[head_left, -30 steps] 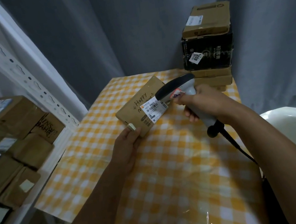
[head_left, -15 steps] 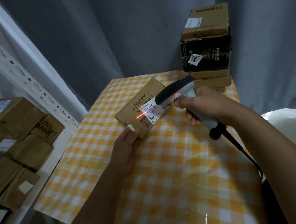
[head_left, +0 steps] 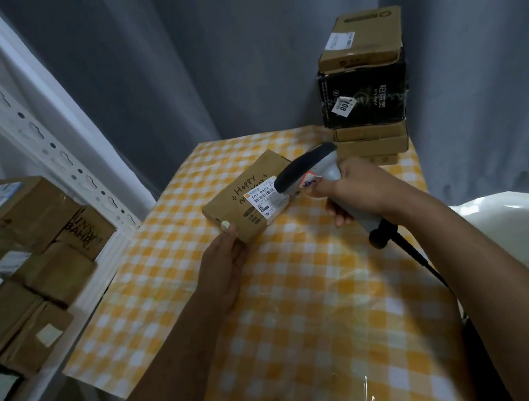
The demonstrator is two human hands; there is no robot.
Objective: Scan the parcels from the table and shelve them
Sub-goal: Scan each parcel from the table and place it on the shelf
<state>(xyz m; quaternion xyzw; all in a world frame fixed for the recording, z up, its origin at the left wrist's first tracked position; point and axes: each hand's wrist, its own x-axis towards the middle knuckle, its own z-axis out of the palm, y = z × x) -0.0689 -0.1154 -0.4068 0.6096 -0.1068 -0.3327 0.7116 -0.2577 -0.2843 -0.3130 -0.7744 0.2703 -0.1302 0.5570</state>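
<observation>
A flat brown parcel (head_left: pixel 239 201) marked "Happy" with a white barcode label is tilted up above the yellow checked table (head_left: pixel 306 297). My left hand (head_left: pixel 224 262) grips its near corner, thumb on top. My right hand (head_left: pixel 355 189) holds a grey and black barcode scanner (head_left: pixel 306 167) by its handle, the nose right over the label. No red beam shows on the label. The scanner's black cable runs down toward me past my right forearm.
A stack of parcels (head_left: pixel 364 87), brown boxes with a black one between, stands at the table's far right corner. A white metal shelf (head_left: pixel 48 137) at left holds several brown boxes (head_left: pixel 20 218). Grey curtains hang behind. A white chair (head_left: pixel 519 222) sits at right.
The red scan line that lay across the label half a second ago has gone out. Parcel and scanner stay almost where they were.
</observation>
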